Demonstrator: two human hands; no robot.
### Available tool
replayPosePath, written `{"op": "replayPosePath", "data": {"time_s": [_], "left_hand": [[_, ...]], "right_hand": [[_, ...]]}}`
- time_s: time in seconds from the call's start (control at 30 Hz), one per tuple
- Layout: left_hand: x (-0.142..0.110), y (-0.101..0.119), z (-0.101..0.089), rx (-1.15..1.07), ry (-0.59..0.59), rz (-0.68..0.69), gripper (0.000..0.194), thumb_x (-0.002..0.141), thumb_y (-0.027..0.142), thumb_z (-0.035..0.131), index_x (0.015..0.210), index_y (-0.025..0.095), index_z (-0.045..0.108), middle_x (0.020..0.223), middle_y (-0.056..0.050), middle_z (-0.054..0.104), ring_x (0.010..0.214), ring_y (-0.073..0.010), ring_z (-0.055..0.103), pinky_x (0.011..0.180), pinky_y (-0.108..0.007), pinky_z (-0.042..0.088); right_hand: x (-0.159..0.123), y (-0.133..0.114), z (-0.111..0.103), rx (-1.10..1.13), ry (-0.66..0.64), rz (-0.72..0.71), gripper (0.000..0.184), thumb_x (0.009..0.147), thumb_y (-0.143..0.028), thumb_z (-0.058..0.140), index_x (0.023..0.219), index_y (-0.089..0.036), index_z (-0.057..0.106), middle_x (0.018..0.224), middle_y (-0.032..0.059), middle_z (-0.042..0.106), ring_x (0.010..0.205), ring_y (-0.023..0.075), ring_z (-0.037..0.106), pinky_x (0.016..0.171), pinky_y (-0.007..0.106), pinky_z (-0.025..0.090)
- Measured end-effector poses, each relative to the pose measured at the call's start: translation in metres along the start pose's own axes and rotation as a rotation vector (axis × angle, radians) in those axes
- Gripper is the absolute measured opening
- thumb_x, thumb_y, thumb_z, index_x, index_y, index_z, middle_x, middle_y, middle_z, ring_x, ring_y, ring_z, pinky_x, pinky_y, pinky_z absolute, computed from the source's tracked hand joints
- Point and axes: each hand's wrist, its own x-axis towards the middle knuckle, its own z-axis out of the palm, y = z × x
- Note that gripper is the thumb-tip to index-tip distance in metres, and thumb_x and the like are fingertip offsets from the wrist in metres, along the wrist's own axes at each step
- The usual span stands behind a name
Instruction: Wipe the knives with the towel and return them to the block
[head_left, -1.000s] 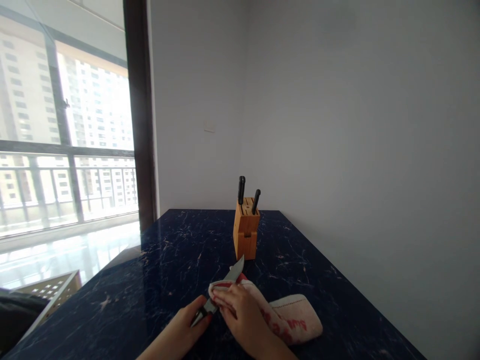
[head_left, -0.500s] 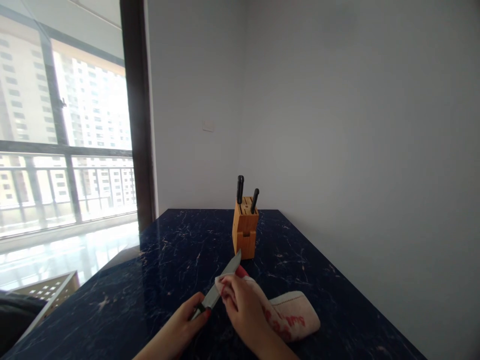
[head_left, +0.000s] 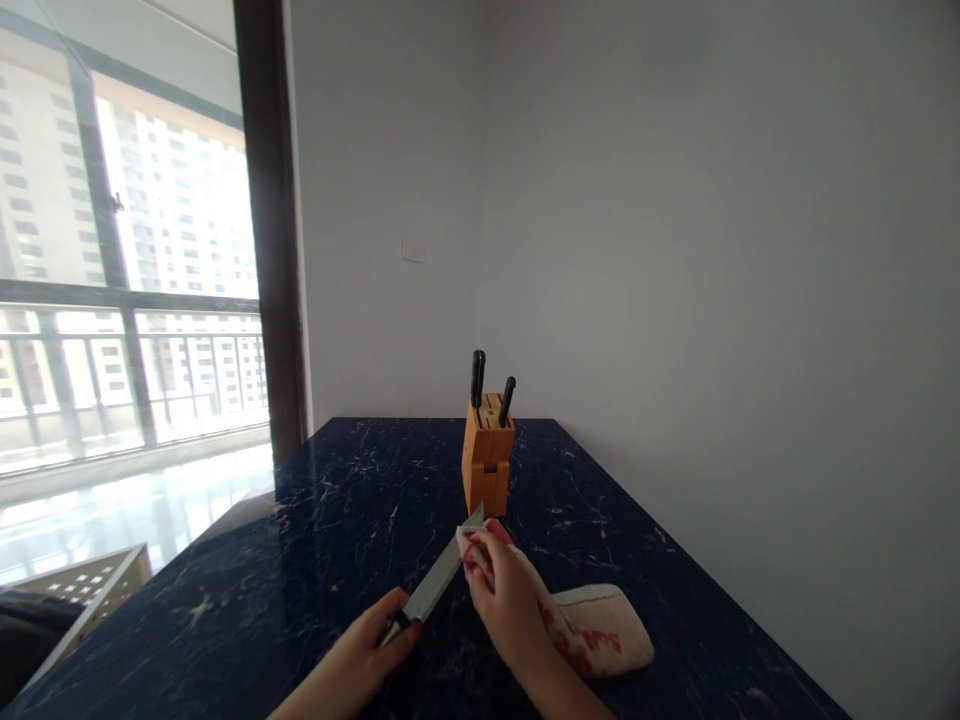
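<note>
My left hand is closed round the black handle of a kitchen knife, whose broad blade slants up and away to the right. Pinched in my right hand is a white towel with red markings. Its gathered edge lies against the blade near the tip, and its loose end trails on the table at the right. Just beyond the knife tip stands a wooden knife block with two black-handled knives upright in its slots.
The dark blue marble-patterned table runs back toward grey walls. A pale perforated crate sits low at the left, beside the table, with dark cloth at it. Bright windows are at the left.
My right hand has slid the towel along the blade toward the tip, up and to the right, baring more of the blade near the handle. The left hand keeps its grip.
</note>
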Motion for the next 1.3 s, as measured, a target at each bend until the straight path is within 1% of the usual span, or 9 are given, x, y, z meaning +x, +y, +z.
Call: {"op": "replayPosePath", "data": {"time_s": [0.2,0.27,0.4,0.63,0.83,0.9,1.03,1.1,1.3], "left_hand": [[0.001,-0.002,0.003,0.125,0.058,0.029,0.023,0.078,0.037,0.043,0.092,0.021,0.052,0.083,0.001,0.064,0.078,-0.0163,0.055,0.070,-0.020,0.039],[0.000,-0.002,0.005,0.146,0.053,0.039,0.023,0.079,0.035,0.042,0.094,0.021,0.052,0.084,0.001,0.065,0.077,-0.0162,0.056,0.070,-0.020,0.039],[-0.001,0.000,0.005,0.196,0.032,0.047,0.021,0.081,0.035,0.041,0.091,0.020,0.053,0.078,0.001,0.064,0.071,-0.0151,0.055,0.064,-0.020,0.038],[-0.002,0.010,0.000,0.164,0.009,0.062,0.023,0.079,0.032,0.043,0.094,0.018,0.053,0.086,-0.001,0.064,0.078,-0.0161,0.055,0.071,-0.021,0.039],[-0.004,0.011,0.000,0.163,0.006,0.025,0.024,0.079,0.040,0.044,0.085,0.019,0.054,0.076,0.002,0.060,0.070,-0.0138,0.051,0.063,-0.019,0.037],[-0.004,0.010,0.000,0.166,-0.004,0.032,0.024,0.080,0.040,0.043,0.084,0.019,0.054,0.075,0.002,0.059,0.069,-0.0133,0.051,0.063,-0.019,0.036],[-0.003,0.008,0.000,0.170,-0.005,0.044,0.024,0.080,0.039,0.043,0.085,0.018,0.053,0.076,0.001,0.058,0.070,-0.0138,0.050,0.063,-0.020,0.037],[-0.003,0.009,-0.001,0.158,-0.012,0.053,0.023,0.081,0.038,0.043,0.085,0.018,0.053,0.077,0.001,0.058,0.073,-0.0142,0.051,0.065,-0.020,0.038],[-0.008,0.016,-0.003,0.174,-0.054,0.067,0.023,0.082,0.038,0.041,0.085,0.019,0.053,0.077,0.001,0.058,0.072,-0.0136,0.052,0.063,-0.019,0.037]], "right_hand": [[-0.008,-0.019,0.001,0.081,-0.217,-0.158,0.040,0.075,-0.011,0.048,0.112,-0.025,0.056,0.112,0.0017,0.059,0.105,0.0155,0.052,0.093,0.029,0.039],[-0.007,-0.021,0.000,0.047,-0.203,-0.167,0.040,0.076,-0.012,0.047,0.113,-0.026,0.056,0.111,0.0013,0.060,0.104,0.0156,0.053,0.094,0.030,0.038],[0.000,-0.011,-0.002,0.023,-0.077,-0.082,0.042,0.077,-0.010,0.042,0.115,-0.022,0.056,0.112,0.0045,0.060,0.105,0.0168,0.053,0.093,0.032,0.040],[-0.007,-0.025,-0.002,0.110,-0.267,-0.156,0.038,0.078,-0.012,0.044,0.109,-0.027,0.060,0.108,0.0006,0.062,0.102,0.0153,0.055,0.092,0.030,0.040],[0.004,-0.002,-0.005,-0.002,-0.048,-0.042,0.042,0.075,-0.010,0.043,0.113,-0.022,0.057,0.112,0.0040,0.061,0.104,0.0180,0.054,0.092,0.034,0.040],[0.005,0.000,-0.005,0.028,-0.059,-0.048,0.042,0.075,-0.010,0.043,0.113,-0.021,0.057,0.112,0.0046,0.060,0.104,0.0175,0.054,0.092,0.033,0.040],[0.001,-0.010,-0.004,0.088,-0.167,-0.120,0.041,0.075,-0.009,0.043,0.110,-0.023,0.059,0.109,0.0029,0.062,0.103,0.0159,0.055,0.092,0.030,0.041],[0.002,-0.009,-0.005,0.056,-0.152,-0.115,0.042,0.075,-0.010,0.043,0.111,-0.024,0.059,0.110,0.0030,0.061,0.103,0.0167,0.054,0.093,0.032,0.040],[0.019,0.034,-0.013,0.004,0.043,0.015,0.039,0.079,-0.016,0.040,0.114,-0.022,0.056,0.114,0.0052,0.059,0.109,0.0182,0.052,0.095,0.037,0.039]]}}
